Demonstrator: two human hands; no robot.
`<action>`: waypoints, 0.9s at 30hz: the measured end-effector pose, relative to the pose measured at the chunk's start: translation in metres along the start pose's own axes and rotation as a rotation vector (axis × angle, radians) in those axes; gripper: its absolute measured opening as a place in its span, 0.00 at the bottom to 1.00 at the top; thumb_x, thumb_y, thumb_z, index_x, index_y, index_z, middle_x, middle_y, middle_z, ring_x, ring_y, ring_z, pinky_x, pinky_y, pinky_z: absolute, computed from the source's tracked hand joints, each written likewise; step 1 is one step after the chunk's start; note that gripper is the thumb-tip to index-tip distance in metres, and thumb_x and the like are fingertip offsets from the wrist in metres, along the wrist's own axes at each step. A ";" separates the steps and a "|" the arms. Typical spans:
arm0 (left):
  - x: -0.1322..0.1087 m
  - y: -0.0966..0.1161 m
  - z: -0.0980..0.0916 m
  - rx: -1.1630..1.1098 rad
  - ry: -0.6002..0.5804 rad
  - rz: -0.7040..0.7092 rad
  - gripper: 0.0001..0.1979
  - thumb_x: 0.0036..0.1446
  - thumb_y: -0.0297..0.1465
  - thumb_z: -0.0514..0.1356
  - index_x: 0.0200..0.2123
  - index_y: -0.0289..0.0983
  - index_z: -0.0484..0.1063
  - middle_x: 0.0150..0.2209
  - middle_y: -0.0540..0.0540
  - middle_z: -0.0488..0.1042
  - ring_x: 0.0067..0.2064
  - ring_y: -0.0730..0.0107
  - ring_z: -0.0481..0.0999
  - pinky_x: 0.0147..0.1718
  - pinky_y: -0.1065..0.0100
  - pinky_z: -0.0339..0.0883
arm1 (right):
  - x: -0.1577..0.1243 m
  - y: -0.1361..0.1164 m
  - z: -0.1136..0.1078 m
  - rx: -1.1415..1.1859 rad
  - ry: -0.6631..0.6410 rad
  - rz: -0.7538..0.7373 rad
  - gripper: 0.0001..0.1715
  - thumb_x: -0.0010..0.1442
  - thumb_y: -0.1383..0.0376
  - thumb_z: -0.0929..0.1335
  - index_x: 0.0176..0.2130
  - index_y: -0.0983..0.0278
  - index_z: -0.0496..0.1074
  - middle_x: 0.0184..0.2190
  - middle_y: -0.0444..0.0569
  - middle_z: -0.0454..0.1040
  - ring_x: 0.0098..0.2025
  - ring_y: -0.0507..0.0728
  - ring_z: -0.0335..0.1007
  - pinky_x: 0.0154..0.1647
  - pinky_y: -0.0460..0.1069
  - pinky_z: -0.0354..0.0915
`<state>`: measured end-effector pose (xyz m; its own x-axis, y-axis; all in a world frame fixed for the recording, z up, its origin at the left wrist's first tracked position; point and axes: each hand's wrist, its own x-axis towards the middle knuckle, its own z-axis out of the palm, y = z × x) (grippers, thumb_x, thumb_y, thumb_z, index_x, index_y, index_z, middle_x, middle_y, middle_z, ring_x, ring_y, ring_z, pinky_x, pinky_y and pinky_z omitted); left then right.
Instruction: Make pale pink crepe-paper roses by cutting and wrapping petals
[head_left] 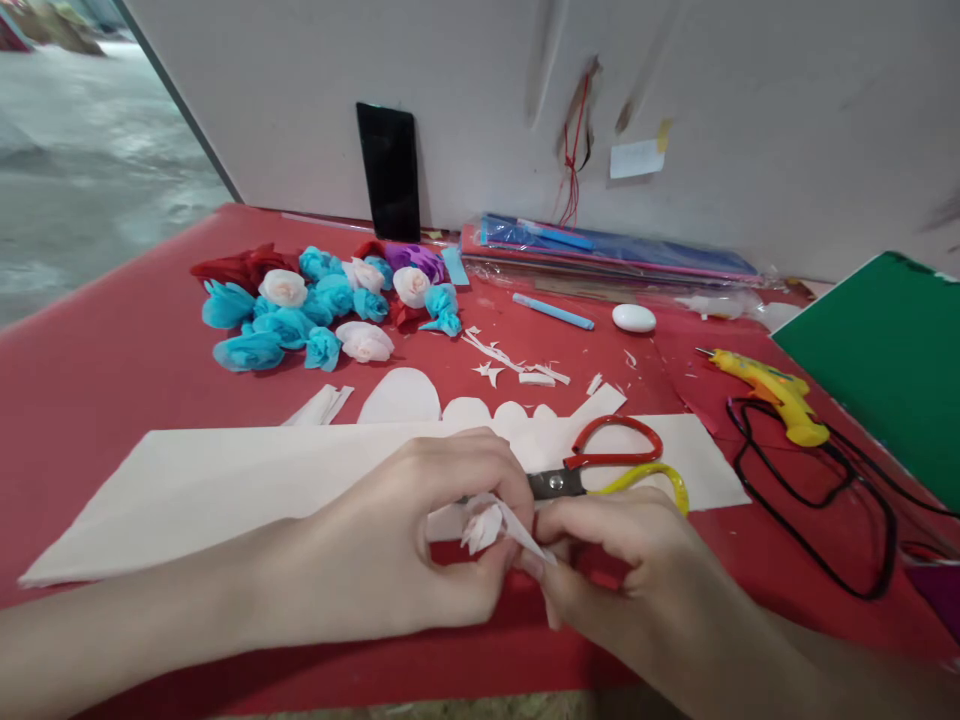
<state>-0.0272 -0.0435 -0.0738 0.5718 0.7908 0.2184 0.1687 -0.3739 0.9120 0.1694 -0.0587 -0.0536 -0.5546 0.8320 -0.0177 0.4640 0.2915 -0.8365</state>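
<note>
Between my two hands is a small white paper flower with thin crumpled petals. My left hand pinches its base between thumb and fingers, the fingers curling over it. At the flower's right edge, my right hand grips a thin petal strip between thumb and forefinger. Just behind the hands, scissors with one red and one yellow handle lie on a long white paper sheet; their blades are partly hidden by my left hand. Rounded white paper pieces in several sizes show past the sheet's far edge.
Blue, white, red and purple paper flowers are heaped at the back left. A black phone leans on the wall. A yellow glue gun with a looped black cord lies right, near a green board. Paper scraps litter the red table.
</note>
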 end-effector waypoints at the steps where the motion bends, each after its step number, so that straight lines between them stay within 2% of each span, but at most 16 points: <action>1: -0.001 0.000 -0.001 -0.001 -0.021 0.016 0.11 0.49 0.18 0.57 0.31 0.39 0.72 0.32 0.53 0.74 0.32 0.75 0.73 0.33 0.75 0.67 | 0.000 -0.001 -0.001 0.044 -0.032 0.035 0.12 0.54 0.74 0.65 0.21 0.64 0.66 0.16 0.37 0.66 0.19 0.46 0.60 0.23 0.42 0.55; 6: -0.003 0.003 -0.002 -0.034 -0.059 0.078 0.12 0.50 0.16 0.56 0.32 0.39 0.71 0.33 0.54 0.74 0.34 0.76 0.74 0.36 0.76 0.68 | 0.000 -0.004 -0.004 0.201 -0.106 0.160 0.10 0.56 0.71 0.64 0.23 0.63 0.66 0.18 0.39 0.70 0.21 0.48 0.63 0.23 0.42 0.57; 9: -0.002 0.002 0.000 -0.044 -0.016 -0.029 0.10 0.48 0.19 0.57 0.29 0.39 0.72 0.30 0.55 0.74 0.31 0.76 0.73 0.33 0.75 0.67 | 0.000 -0.003 -0.003 0.187 -0.111 0.149 0.12 0.58 0.71 0.64 0.23 0.63 0.65 0.18 0.39 0.70 0.21 0.47 0.64 0.23 0.41 0.58; 12: -0.001 -0.001 0.004 -0.085 0.036 -0.230 0.07 0.48 0.23 0.57 0.28 0.40 0.73 0.27 0.55 0.74 0.28 0.75 0.70 0.25 0.76 0.63 | 0.000 0.002 0.001 -0.059 0.029 -0.006 0.13 0.59 0.71 0.66 0.23 0.65 0.67 0.18 0.40 0.70 0.21 0.47 0.64 0.23 0.41 0.58; 14: -0.001 -0.003 0.006 -0.103 0.055 -0.287 0.07 0.48 0.24 0.57 0.28 0.39 0.73 0.25 0.55 0.73 0.26 0.76 0.68 0.22 0.78 0.60 | -0.001 0.007 0.006 -0.265 0.147 -0.165 0.13 0.60 0.72 0.65 0.24 0.66 0.70 0.19 0.41 0.72 0.21 0.48 0.65 0.24 0.43 0.58; 16: 0.000 -0.005 0.006 -0.113 0.059 -0.298 0.07 0.47 0.23 0.55 0.27 0.39 0.72 0.23 0.56 0.72 0.25 0.77 0.65 0.21 0.79 0.58 | -0.002 0.011 0.011 -0.452 0.232 -0.295 0.17 0.63 0.74 0.62 0.24 0.67 0.71 0.19 0.43 0.72 0.21 0.49 0.67 0.24 0.44 0.59; 19: 0.001 -0.008 0.005 -0.123 0.034 -0.305 0.07 0.47 0.23 0.55 0.27 0.39 0.71 0.23 0.57 0.70 0.24 0.78 0.64 0.21 0.80 0.58 | -0.004 0.013 0.016 -0.600 0.283 -0.384 0.23 0.66 0.75 0.59 0.24 0.67 0.72 0.19 0.44 0.73 0.21 0.51 0.69 0.25 0.46 0.61; 23: 0.001 -0.007 0.001 -0.097 -0.005 -0.264 0.06 0.50 0.23 0.56 0.28 0.39 0.70 0.24 0.56 0.70 0.26 0.77 0.67 0.23 0.79 0.61 | -0.004 0.011 0.016 -0.563 0.265 -0.359 0.24 0.68 0.75 0.58 0.26 0.67 0.73 0.20 0.44 0.75 0.23 0.50 0.72 0.27 0.45 0.63; 27: 0.001 -0.004 -0.001 -0.074 -0.023 -0.145 0.07 0.50 0.21 0.57 0.29 0.39 0.70 0.29 0.56 0.73 0.29 0.78 0.71 0.28 0.79 0.64 | -0.002 0.008 0.011 -0.463 0.205 -0.309 0.20 0.66 0.74 0.60 0.27 0.67 0.73 0.21 0.44 0.76 0.23 0.48 0.71 0.27 0.43 0.63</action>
<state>-0.0281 -0.0406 -0.0763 0.5642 0.8222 0.0750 0.1923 -0.2191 0.9566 0.1669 -0.0636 -0.0664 -0.5887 0.7364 0.3333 0.5808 0.6722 -0.4591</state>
